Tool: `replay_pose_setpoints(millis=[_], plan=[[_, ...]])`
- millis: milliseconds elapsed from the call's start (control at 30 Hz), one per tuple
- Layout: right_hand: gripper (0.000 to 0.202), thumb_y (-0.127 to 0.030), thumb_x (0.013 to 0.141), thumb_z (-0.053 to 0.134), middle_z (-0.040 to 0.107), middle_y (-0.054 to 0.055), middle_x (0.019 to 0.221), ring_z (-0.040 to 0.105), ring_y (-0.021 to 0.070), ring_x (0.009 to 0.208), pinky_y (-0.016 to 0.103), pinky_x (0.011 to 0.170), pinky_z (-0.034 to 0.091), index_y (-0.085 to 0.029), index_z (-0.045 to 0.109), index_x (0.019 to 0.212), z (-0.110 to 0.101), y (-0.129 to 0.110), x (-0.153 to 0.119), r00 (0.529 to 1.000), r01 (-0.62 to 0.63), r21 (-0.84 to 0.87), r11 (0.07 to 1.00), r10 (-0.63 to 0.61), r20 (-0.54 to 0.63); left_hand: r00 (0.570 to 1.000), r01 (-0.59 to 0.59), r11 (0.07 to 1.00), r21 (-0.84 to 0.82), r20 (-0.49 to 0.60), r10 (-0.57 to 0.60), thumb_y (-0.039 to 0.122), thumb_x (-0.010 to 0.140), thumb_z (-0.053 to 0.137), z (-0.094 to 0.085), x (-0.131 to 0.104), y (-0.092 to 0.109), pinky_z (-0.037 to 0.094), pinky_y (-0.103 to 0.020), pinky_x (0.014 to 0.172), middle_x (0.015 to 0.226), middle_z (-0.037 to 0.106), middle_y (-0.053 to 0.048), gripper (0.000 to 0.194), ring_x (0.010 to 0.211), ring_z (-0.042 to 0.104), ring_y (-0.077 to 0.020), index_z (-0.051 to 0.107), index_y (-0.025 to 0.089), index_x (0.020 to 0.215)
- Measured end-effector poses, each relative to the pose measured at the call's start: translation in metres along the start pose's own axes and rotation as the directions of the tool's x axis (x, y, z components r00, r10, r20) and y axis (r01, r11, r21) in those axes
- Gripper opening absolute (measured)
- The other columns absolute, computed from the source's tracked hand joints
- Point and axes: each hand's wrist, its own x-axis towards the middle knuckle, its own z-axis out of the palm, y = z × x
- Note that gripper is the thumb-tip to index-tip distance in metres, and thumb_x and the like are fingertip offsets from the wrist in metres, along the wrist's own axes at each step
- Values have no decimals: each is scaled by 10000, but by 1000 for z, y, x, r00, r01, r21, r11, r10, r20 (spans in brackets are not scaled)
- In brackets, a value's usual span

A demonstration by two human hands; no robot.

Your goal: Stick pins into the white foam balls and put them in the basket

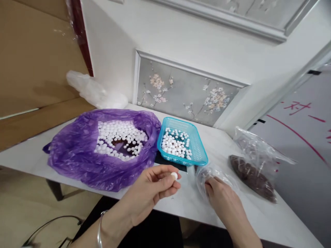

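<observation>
My left hand (150, 191) pinches one small white bead (174, 176) between thumb and fingers, just in front of a blue plastic basket (198, 144) that holds several white beads. My right hand (223, 199) rests on the white table (186, 203), its fingertips on a small clear plastic bag (210, 172). A purple plastic bag (77, 151), open at the top, lies to the left and is full of the same white beads (120, 137).
A clear bag of dark brown pieces (252, 175) lies at the right. A crumpled white bag (93, 91) sits at the back left against the wall. A dark flat sheet (168, 163) lies under the basket. Cardboard (33, 69) leans at the left.
</observation>
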Motion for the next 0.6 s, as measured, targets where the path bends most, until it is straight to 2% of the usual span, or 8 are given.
replay_pose_setpoints(millis=[67,167,300,467,600], plan=[[255,-213,874,503,671,70,755,588,204,579,316,524,325,-224,667,678,-5,-1,-1,1000,-8,69,998,10,-25,1000,30,999,-21,0,-30,241,790,800,2,6,-5,560,-152,692,860,730,-20,126,731,686,-86,780,164,888],[247,-211,890,501,688,65,828,630,200,664,321,627,433,-220,692,733,-12,-3,-2,999,-9,197,980,19,-47,997,80,997,-18,18,-80,232,808,784,5,15,-12,557,-154,688,836,715,-16,104,736,681,-89,771,162,884],[200,-204,889,533,693,70,853,638,205,737,325,703,489,-207,686,760,-19,0,-6,992,-26,360,933,67,-103,991,126,992,17,44,-127,230,806,786,9,24,-21,550,-153,697,817,704,0,86,729,671,-82,766,169,863],[160,-273,885,599,681,116,1053,664,237,947,317,727,553,-199,644,750,-24,1,-17,972,-39,596,802,169,-165,987,147,987,65,55,-150,256,801,790,13,27,-29,544,-158,725,831,709,3,104,757,672,-86,771,182,871],[206,-268,883,604,674,81,960,684,213,881,321,725,575,-203,578,689,-25,0,-23,959,-13,741,671,217,-180,984,168,984,67,44,-171,259,796,793,14,27,-34,546,-170,732,864,718,-5,116,768,676,-93,771,185,883]])
